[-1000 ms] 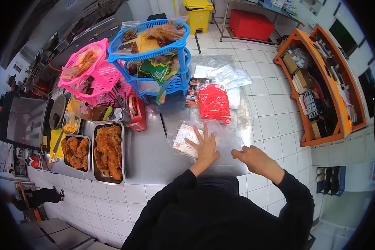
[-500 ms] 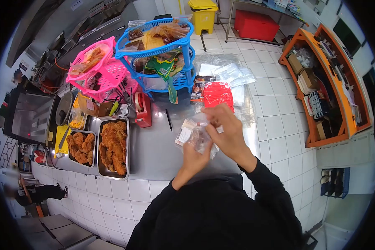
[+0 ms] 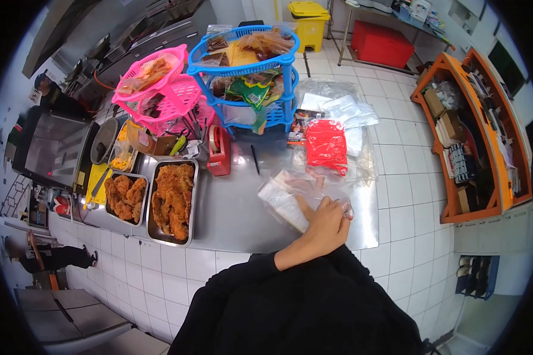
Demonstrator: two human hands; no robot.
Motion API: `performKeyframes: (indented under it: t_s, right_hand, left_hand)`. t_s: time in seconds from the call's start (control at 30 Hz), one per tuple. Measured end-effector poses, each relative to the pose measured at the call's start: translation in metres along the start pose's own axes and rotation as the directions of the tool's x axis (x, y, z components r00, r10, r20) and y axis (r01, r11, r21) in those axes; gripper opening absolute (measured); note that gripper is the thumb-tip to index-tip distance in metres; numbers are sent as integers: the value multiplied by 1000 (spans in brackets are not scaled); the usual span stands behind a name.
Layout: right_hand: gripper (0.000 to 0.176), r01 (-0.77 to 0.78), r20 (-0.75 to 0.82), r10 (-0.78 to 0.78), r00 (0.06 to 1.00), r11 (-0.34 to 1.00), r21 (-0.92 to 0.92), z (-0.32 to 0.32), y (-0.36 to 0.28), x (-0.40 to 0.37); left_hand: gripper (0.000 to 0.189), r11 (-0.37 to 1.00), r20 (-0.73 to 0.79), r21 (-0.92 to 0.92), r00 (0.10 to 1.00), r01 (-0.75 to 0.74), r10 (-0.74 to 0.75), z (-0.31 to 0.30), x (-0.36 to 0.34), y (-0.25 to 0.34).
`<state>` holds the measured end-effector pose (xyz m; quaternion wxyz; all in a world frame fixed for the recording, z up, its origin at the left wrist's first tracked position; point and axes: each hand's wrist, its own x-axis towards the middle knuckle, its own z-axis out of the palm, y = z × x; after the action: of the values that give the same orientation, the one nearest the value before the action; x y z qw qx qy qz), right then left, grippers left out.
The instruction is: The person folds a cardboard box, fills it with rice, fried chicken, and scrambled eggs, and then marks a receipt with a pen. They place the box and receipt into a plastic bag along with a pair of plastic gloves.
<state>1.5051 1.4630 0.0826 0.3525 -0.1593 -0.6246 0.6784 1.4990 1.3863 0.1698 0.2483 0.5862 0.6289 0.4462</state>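
Note:
My left hand (image 3: 324,228) is closed, its fingers pinching the edge of a clear plastic bag (image 3: 299,182) above the front of the steel table. A printed white paper slip (image 3: 278,198) shows through the plastic to the left of the hand. My right hand is almost wholly hidden behind the left hand and the bag, so its fingers cannot be made out. Just beyond the bag lies a red packet (image 3: 327,148). To its left is a black pen (image 3: 254,160).
Two metal trays of fried chicken (image 3: 173,201) (image 3: 126,198) and a red tape dispenser (image 3: 219,155) stand on the left of the table (image 3: 231,207). Blue (image 3: 243,64) and pink (image 3: 154,74) tiered baskets rise behind. Clear bags (image 3: 343,109) lie back right. Two people are off left.
My hands have moved right and nearer my body with the plastic bag. The left hand now covers most of the right. The paper slip shows more plainly, and the view has shifted slightly.

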Motion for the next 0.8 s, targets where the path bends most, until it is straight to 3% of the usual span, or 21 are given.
performKeyframes:
  t_s: [0.03, 0.07, 0.13, 0.17, 0.2, 0.23, 0.27, 0.3, 0.33, 0.4, 0.43, 0.47, 0.5, 0.53, 0.57, 0.6, 0.63, 0.67, 0.73, 0.77, 0.8]
  right_hand:
    - [68, -55, -32, 58, 998, 994, 97, -1, 11, -6]
    - [64, -106, -58, 119, 991, 976, 190, -4, 23, -12]
    - [55, -188, -100, 240, 966, 910, 369, -9, 44, -23]
    - [55, -193, -102, 246, 964, 908, 372, -15, 73, -25]
    - [49, -238, -195, 279, 940, 949, 208, -27, 110, -26]
    - [45, -290, -291, 290, 912, 956, 43, -32, 131, -25]
    - [45, -289, -294, 289, 911, 956, 47, -28, 123, -21]
    - [26, -345, -333, 367, 869, 930, 126, -23, 105, -19]
    - [12, -395, -363, 443, 819, 896, 204, -19, 90, -18]
    - [25, -332, -294, 385, 875, 918, 216, -19, 80, -15]
    - [44, -276, -221, 328, 918, 932, 234, -18, 75, -13]
    - [44, -266, -227, 317, 921, 936, 231, -15, 65, -12]
    - [45, -229, -136, 228, 964, 973, 10, -11, 50, -8]
    - [45, -162, -31, 159, 987, 965, -208, -5, 38, -4]
    - [47, 67, 202, -4, 979, 950, -304, 1, 29, 8]
    - [47, 63, 196, 0, 981, 947, -314, 15, 25, 5]
    - [43, 60, 128, -2, 992, 889, -453, 33, 24, 0]
    - [40, 48, 61, -16, 998, 813, -580, 55, 24, -5]
    - [34, -5, -61, -70, 996, 618, -786, 91, 24, -15]
    - [32, -44, -113, -109, 988, 502, -864, 98, 21, -16]
    - [32, -44, -114, -110, 987, 499, -865, 93, 10, -16]
  left_hand:
    - [9, 988, 91, 150, 995, 31, -45, -9, -3, -1]
    - [9, 988, 93, 147, 994, 44, -58, -21, -6, -7]
    - [30, 962, 125, 207, 980, -176, 152, -58, -14, -24]
    - [52, 942, 182, 321, 983, -96, 38, -89, -19, -32]
    - [76, 899, 225, 437, 971, -27, -80, -116, -22, -40]
    - [76, 898, 229, 439, 970, -28, -82, -126, -20, -51]
    - [93, 865, 144, 499, 980, 47, -136, -132, -19, -71]
    - [110, 826, 54, 550, 981, 126, -186, -131, -20, -92]
    - [110, 827, 56, 549, 981, 125, -186, -113, -22, -118]
    - [136, 988, 45, 108, 993, -113, 109, -62, -14, -162]
    - [136, 986, 47, 110, 992, -124, 119, -49, -16, -162]
    - [132, 995, -5, 96, 1000, -5, 5, -38, -21, -161]
    - [128, 991, -55, 76, 993, 110, -106, -34, -21, -163]
    - [128, 993, -49, 77, 995, 94, -91, -32, -17, -174]
    - [116, 941, -89, 334, 992, -59, 94, -27, -16, -184]
    - [105, 803, -87, 568, 957, -181, 277, -21, -17, -190]
    - [70, 984, -147, -49, 976, -172, 163, -18, -16, -174]
    - [70, 982, -146, -54, 974, -180, 171, -15, -13, -174]
    - [46, 976, -170, 180, 974, -121, 152, -15, -8, -173]
    - [38, 906, -152, 376, 951, -194, 267, -18, -10, -165]
    - [38, 907, -153, 373, 951, -197, 269, -21, -14, -170]
